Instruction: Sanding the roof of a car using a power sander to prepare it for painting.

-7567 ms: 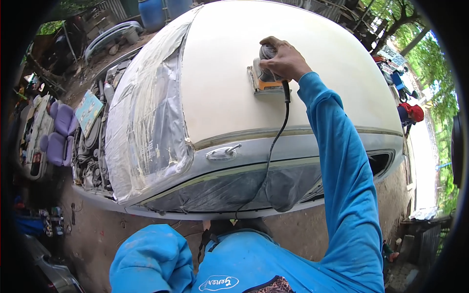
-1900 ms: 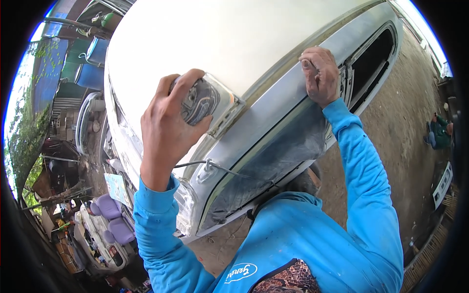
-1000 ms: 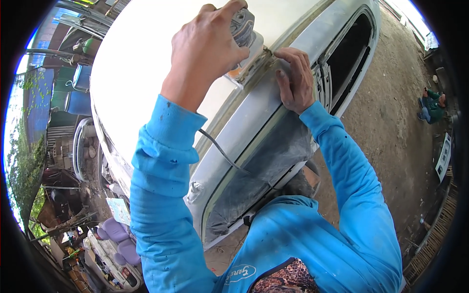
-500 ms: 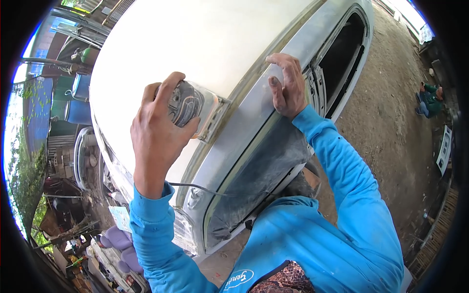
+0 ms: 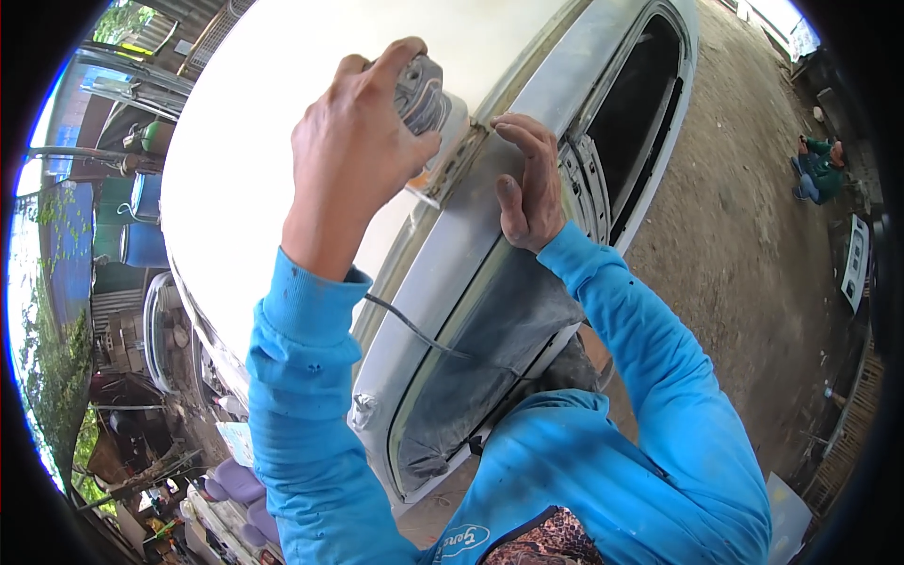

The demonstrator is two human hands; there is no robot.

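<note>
Minding what lies closest to your body first, note the dark plastic sheet (image 5: 508, 306) over the side window: it is creased at its front end, and a snag there would probably tear it. The cord (image 5: 410, 325) shows below your left wrist and crosses the silver side rail (image 5: 460, 234) and that sheet; it seems best left slack and away from the pad (image 5: 459, 168). Your right hand (image 5: 532, 184) is half open at the rail, thumb apart from bent fingers, with nothing seen in it; its fingertips are just beside the pad, touching or not you cannot tell, so easing them aside looks safer. Your left hand (image 5: 348, 141) has its grip wrapped over the head of the grey-and-orange sander (image 5: 424, 94), which sits at the near edge of the white roof (image 5: 245, 169), its pad along the channel (image 5: 532, 61). Light, even pressure with the pad level should serve, since tipping onto that edge could cut too deep. Open room lies leftward, across the broad roof; rightward, the rim of the dark rear window opening (image 5: 645, 80) could catch a corner. Farther off, well apart, a person in green (image 5: 821, 174) is low on the dirt ground (image 5: 725, 188).
</note>
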